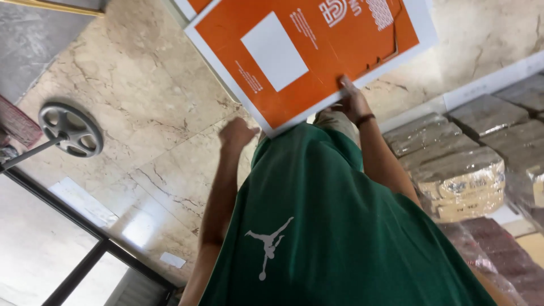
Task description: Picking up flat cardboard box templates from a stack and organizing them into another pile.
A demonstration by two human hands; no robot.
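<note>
- Orange cardboard sheet: flat, unfolded box blank with white border and a white rectangular panel; held out in front of the body, above the marble floor; a second similar sheet edge shows behind it at the top.
- Right hand: fingers closed on the sheet's lower edge, thumb on the printed face; dark band on the wrist.
- Left hand: curled loosely, just beside the sheet's lower corner; contact with the sheet cannot be told; it holds nothing visible.
- Handling judgement: light and thin, stiff across the face yet liable to flex and crease along scored lines; smooth printed surface may slip; best gripped at two opposite edges, clear of the cut tabs.
- Surroundings: wrapped stacks of flat material lie to the right; a grey wheel on a rod rests at left; green shirt fills the foreground.
</note>
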